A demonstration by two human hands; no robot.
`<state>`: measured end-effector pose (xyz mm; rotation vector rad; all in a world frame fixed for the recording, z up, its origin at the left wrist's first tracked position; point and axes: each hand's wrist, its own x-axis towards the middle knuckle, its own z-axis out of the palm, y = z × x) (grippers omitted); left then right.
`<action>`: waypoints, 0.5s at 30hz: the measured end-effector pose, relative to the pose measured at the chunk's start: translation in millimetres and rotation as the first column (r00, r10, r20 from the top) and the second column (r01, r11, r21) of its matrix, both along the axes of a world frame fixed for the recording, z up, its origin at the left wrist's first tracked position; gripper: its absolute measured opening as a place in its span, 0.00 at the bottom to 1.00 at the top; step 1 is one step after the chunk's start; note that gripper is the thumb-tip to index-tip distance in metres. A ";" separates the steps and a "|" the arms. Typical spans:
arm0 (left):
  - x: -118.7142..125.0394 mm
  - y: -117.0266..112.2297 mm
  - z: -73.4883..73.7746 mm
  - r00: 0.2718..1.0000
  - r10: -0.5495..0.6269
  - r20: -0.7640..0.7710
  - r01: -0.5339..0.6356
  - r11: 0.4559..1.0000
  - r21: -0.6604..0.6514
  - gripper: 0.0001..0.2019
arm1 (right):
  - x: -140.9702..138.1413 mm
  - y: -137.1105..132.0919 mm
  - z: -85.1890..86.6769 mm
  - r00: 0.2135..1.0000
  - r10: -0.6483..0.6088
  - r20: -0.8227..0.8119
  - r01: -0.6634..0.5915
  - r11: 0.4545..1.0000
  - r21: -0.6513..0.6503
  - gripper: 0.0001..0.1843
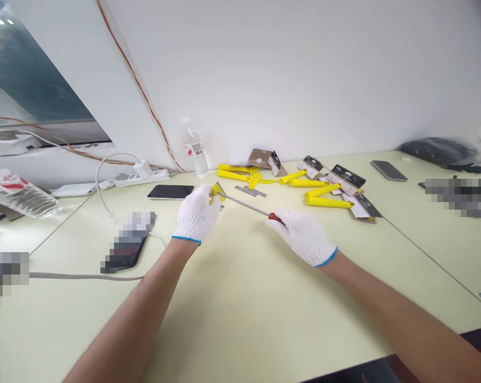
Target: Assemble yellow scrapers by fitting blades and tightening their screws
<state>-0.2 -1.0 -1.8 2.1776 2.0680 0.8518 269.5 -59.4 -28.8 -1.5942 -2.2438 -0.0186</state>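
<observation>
A yellow scraper (215, 190) is gripped at one o'clock in the gloved left hand (198, 214). A red-handled screwdriver (246, 206) is gripped by the gloved right hand (302, 236), its shaft pointed toward ten o'clock and its tip held at the scraper. On the counter (240, 319), from the left hand, blades (245, 190) are laid at two o'clock, a bottle (196, 151) is stood at twelve. Yellow handles (329, 202) are scattered at one o'clock from the right hand.

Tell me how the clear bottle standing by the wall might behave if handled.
The clear bottle stands tall and narrow, so a high push could tip it. Its clear plastic would probably dent under a squeeze. Once down, its round body may roll.
</observation>
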 end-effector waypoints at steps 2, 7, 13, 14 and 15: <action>1.0 -0.5 -0.9 1.000 -0.010 -0.011 0.010 1.000 -0.010 0.11 | -0.4 0.0 2.9 0.999 0.007 -0.034 -0.009 0.998 -0.062 0.23; 1.6 0.3 -5.0 1.000 -0.006 -0.006 0.006 1.000 -0.011 0.10 | 1.7 0.2 8.0 0.994 0.018 -0.107 -0.035 0.987 -0.159 0.25; 0.9 1.9 -8.6 0.999 -0.014 0.028 0.015 1.000 -0.013 0.09 | 3.9 1.4 12.2 0.974 0.035 -0.224 -0.092 0.964 -0.250 0.26; 0.9 1.9 -8.9 1.000 -0.014 0.023 0.014 1.000 -0.014 0.09 | 4.0 1.3 12.9 0.970 0.042 -0.239 -0.105 0.960 -0.261 0.25; 0.9 1.7 -9.1 1.000 -0.014 0.019 0.014 1.000 -0.016 0.09 | 4.2 1.2 13.6 0.967 0.044 -0.252 -0.114 0.955 -0.273 0.26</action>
